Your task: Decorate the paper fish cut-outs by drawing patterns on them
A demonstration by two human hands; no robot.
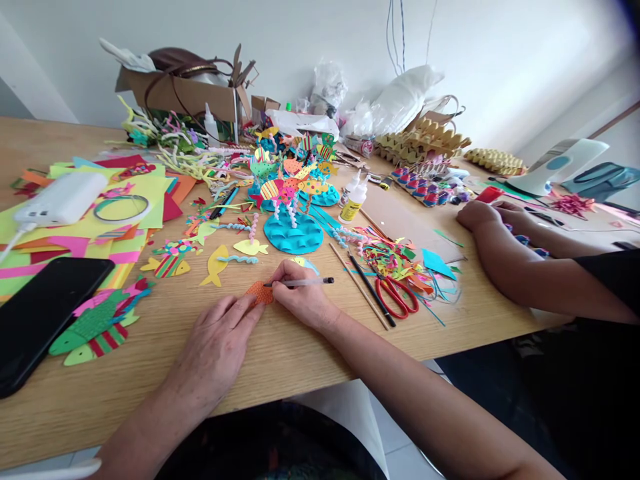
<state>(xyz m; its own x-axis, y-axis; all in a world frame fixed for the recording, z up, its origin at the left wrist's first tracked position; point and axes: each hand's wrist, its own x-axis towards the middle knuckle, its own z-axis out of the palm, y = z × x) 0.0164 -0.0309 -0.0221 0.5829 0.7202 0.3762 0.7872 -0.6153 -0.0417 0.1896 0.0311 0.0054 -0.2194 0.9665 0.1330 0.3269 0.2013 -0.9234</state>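
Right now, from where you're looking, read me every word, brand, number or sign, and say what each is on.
No text can be read for certain.
Yellow-labelled glue bottle: print too small.
White power bank: small marks, too blurred.
White object with a blue oval: markings too blurred.
Pen in the right hand: no lettering I can make out.

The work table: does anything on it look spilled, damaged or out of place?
Nothing looks plainly spilled or damaged. The tangled heap of paper scraps beside the red-handled scissors looks untidy, but is probably just offcuts.
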